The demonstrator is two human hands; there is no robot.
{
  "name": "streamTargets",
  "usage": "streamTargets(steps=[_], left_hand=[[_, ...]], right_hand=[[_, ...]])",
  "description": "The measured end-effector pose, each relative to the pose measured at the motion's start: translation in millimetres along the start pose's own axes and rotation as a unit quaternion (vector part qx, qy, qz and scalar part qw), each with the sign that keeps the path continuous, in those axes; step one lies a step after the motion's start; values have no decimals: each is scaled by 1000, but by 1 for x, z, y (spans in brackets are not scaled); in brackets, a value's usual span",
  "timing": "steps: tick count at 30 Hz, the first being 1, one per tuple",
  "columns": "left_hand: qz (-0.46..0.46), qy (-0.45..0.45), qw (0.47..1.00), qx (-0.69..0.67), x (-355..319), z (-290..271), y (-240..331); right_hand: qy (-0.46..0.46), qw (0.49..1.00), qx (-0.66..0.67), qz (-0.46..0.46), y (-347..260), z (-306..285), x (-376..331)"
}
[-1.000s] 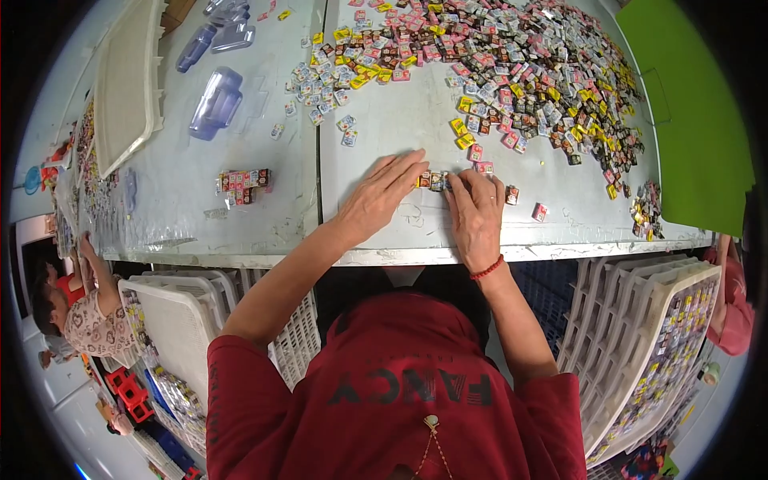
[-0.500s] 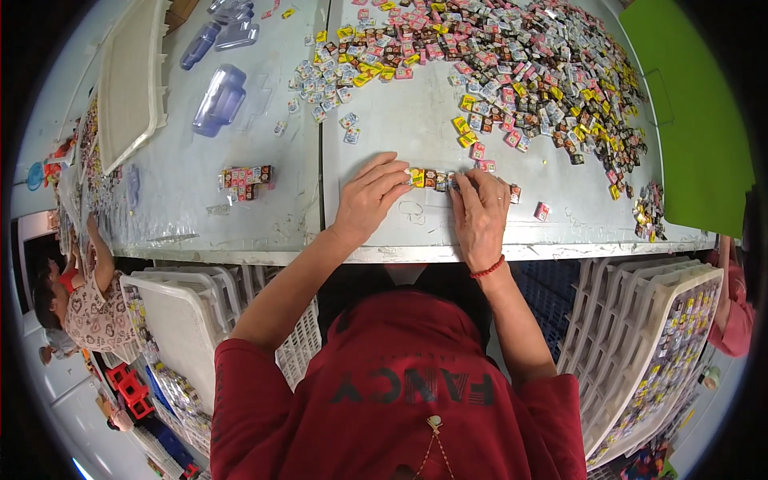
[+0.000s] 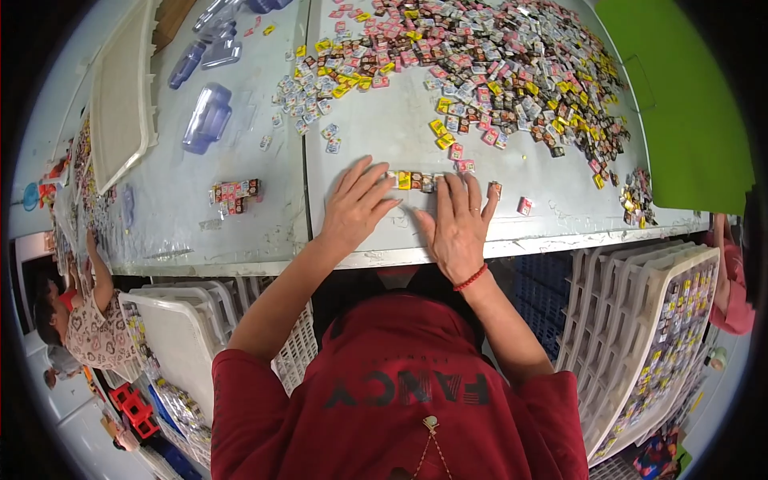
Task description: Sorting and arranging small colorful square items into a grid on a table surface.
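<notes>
A short row of small printed boxes, yellow, brown and white, lies on the pale table in front of me. My left hand rests at the row's left end, fingers stretched and a little apart, with the fingertips by the end box. Over the row's right part lie the outstretched fingers of my right hand, which hide some of it; its thumb stands away to the left. Just right of those fingers one dark box shows, and a pink box lies apart further right.
A large loose heap of small boxes spreads across the far side. At left sit a stacked block of boxes, see-through plastic trays and a white tray. A green panel borders the right; crates stand below the table edge.
The fingers of both hands have straightened from their bent hold at the row's ends. My right thumb has moved away from the row. The whole view has shifted slightly.
</notes>
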State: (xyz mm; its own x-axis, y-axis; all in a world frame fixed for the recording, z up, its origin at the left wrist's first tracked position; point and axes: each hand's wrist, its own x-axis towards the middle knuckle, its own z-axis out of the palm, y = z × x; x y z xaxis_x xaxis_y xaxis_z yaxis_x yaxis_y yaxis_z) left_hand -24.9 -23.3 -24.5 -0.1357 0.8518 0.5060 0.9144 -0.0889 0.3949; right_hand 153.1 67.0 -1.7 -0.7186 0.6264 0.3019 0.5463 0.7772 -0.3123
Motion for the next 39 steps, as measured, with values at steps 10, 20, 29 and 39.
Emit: streamTargets(steps=[10,20,29,39], left_hand=[[62,-173,980,80,22,4,7],[2,-143,988,56,23,2,13],[135,-151,979,-14,55,18,9],[101,-91,988,-77,44,29,-2]], right_hand=[[21,996,81,3,-2,7,-1],[60,992,12,-111,81,2,40],[103,993,62,-6,67,0,34],[120,961,230,99,26,-4,25]])
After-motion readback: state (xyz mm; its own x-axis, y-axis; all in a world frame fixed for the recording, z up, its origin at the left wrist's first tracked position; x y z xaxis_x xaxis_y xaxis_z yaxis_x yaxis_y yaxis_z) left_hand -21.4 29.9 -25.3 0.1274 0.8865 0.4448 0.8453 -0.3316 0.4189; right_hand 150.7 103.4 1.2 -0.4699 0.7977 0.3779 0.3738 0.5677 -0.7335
